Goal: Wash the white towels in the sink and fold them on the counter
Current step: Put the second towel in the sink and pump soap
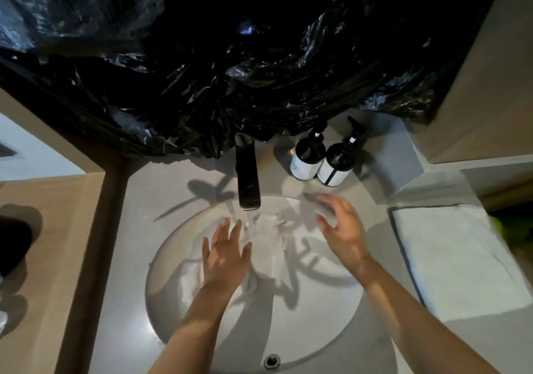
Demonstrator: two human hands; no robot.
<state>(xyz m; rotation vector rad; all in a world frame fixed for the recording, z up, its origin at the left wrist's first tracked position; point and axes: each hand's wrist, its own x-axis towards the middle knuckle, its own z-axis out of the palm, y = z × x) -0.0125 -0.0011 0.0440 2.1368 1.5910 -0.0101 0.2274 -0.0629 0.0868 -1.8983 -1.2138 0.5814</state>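
A crumpled white towel lies in the round white sink, under water running from the dark faucet. My left hand hovers flat over the towel's left edge with its fingers spread, holding nothing. My right hand is over the sink's far right side, fingers apart and blurred, also holding nothing. A folded white towel rests on the counter to the right of the sink.
Two dark pump bottles stand behind the sink at the right. Black plastic sheeting covers the wall above the faucet. A wooden edge borders the counter at the left, with a dark object beyond it.
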